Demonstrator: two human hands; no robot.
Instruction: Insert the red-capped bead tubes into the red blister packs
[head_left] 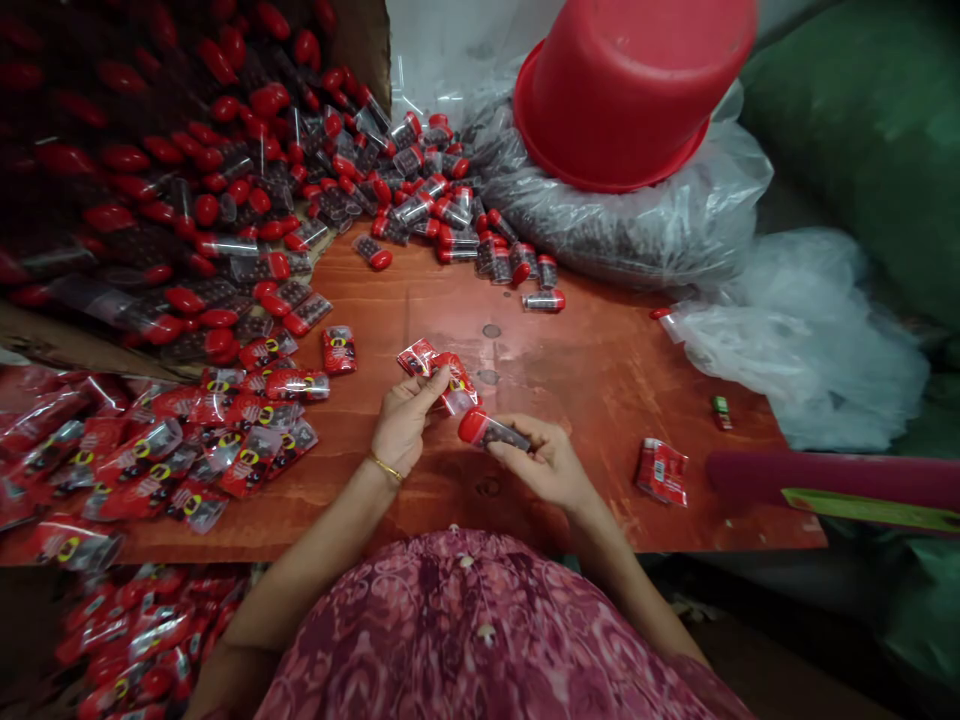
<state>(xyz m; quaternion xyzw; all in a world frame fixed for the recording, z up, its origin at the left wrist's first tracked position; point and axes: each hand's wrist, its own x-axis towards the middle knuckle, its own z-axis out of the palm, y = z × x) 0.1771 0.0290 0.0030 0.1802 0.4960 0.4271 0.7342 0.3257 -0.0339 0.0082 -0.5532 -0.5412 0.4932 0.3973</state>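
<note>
Between the thumb and fingers of my left hand [401, 425] is a red printed plastic sleeve [459, 378], with its clear end toward the right. Another red sleeve [416, 356] shows just beyond those fingers; whether it is held or lies on the table I cannot tell. My right hand [553, 462] grips a small clear bottle [504, 433] with dark contents and a rounded red cap. The cap points left and meets or nearly meets the sleeve's clear end. One wrapped bottle [340, 349] lies alone to the left of my hands.
Unwrapped red-capped bottles [431, 205] spill from a cardboard box at the left. Several bottles in red sleeves [247, 430] lie piled before it. A red tub [637, 95] rests upside down on a clear bag [630, 235]. Red sleeves [662, 472] lie at right near a maroon bar [847, 480].
</note>
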